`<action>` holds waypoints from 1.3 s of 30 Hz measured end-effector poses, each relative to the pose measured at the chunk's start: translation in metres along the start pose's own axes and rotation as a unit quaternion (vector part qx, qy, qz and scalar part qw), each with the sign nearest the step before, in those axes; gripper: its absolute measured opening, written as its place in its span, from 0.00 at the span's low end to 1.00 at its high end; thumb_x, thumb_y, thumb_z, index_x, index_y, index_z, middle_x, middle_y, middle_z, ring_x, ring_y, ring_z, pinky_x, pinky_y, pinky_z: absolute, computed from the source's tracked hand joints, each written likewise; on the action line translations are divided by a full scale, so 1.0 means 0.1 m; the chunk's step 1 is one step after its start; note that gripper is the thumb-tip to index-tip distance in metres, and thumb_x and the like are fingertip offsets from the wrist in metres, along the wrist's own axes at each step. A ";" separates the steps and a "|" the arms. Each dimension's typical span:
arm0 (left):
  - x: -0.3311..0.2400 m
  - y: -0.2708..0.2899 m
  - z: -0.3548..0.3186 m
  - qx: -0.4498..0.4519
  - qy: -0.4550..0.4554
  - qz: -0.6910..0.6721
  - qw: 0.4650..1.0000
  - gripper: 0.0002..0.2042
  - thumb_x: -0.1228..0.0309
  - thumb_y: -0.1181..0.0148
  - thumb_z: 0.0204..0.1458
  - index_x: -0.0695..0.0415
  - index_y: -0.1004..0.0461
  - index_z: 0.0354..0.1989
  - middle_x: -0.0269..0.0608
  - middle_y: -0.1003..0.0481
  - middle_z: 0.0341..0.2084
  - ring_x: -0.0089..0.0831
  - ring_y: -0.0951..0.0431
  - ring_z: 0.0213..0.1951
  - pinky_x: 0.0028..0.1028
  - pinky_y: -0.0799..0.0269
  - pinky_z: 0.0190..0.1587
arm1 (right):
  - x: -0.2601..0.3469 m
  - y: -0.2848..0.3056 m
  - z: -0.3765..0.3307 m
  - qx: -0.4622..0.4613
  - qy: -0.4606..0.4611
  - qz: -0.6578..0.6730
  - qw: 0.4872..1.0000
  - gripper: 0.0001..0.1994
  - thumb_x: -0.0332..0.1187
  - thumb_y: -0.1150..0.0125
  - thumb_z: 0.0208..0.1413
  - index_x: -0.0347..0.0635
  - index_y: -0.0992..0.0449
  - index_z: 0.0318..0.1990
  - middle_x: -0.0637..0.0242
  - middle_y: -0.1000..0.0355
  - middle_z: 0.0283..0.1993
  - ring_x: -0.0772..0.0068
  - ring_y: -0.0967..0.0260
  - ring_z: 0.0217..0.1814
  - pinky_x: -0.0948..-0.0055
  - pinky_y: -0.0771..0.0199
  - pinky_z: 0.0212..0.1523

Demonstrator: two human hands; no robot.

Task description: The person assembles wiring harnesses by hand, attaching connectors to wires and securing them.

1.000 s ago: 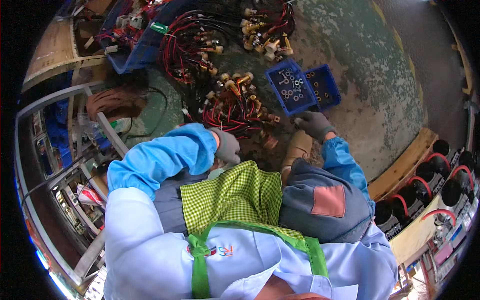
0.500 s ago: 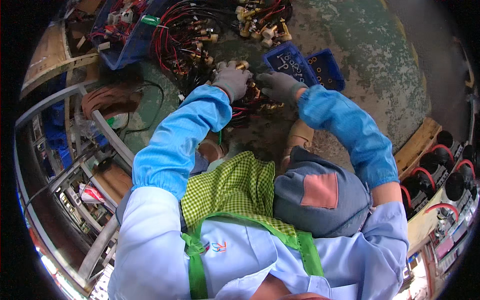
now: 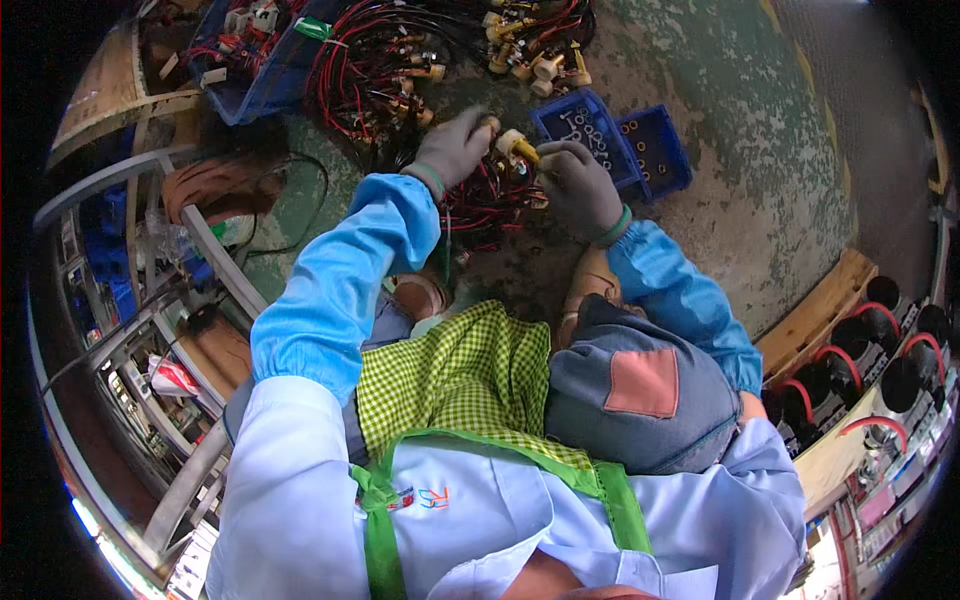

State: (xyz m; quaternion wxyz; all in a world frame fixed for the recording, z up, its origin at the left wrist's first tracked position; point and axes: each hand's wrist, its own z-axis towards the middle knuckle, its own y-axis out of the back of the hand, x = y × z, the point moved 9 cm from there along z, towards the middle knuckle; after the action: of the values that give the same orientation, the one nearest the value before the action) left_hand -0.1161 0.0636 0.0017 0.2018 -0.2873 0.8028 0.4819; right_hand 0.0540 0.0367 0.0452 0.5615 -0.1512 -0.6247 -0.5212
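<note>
Two small blue boxes sit side by side on the floor: the left box holds silvery rings and bolt-like pieces, the right box brass-coloured rings, while a large blue crate at the upper left carries red wiring and white connectors. Left of the boxes, a white-and-brass fitting sits above bundled red and black wires, between the gloved left hand and right hand; both hands' fingers are bent, though whether either grips it I cannot tell.
</note>
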 end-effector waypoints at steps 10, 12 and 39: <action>-0.80 -0.83 -0.04 0.309 -0.114 -0.075 0.941 0.33 0.41 0.46 0.45 0.57 0.36 0.50 0.49 0.30 0.42 0.43 0.29 0.44 0.39 0.33 0.47 | -0.60 0.31 -0.48 -0.123 -0.116 0.244 0.955 0.12 0.23 0.38 0.45 0.40 0.31 0.39 0.62 0.32 0.44 0.69 0.33 0.45 0.69 0.29 0.44; -0.82 -0.82 0.05 0.254 -0.122 -0.043 0.959 0.31 0.44 0.44 0.46 0.58 0.36 0.49 0.48 0.29 0.40 0.40 0.28 0.42 0.37 0.32 0.46 | -0.64 0.37 -0.52 -0.131 -0.125 0.284 0.942 0.14 0.24 0.37 0.45 0.39 0.31 0.41 0.64 0.32 0.44 0.71 0.33 0.43 0.70 0.29 0.43; -1.08 -1.19 0.63 0.097 -0.073 -0.073 0.990 0.23 0.51 0.42 0.47 0.59 0.30 0.42 0.48 0.26 0.35 0.41 0.26 0.38 0.35 0.31 0.40 | -0.81 1.39 -0.38 -0.202 -0.116 -0.015 0.972 0.26 0.18 0.59 0.44 0.40 0.37 0.55 0.57 0.29 0.46 0.65 0.31 0.49 0.70 0.34 0.52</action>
State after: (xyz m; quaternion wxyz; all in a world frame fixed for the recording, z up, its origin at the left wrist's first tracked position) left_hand 0.0465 0.1045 -0.0405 0.3208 -0.2883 0.8060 0.4054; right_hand 0.2085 0.0943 0.0357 0.4357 -0.3114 -0.5695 -0.6236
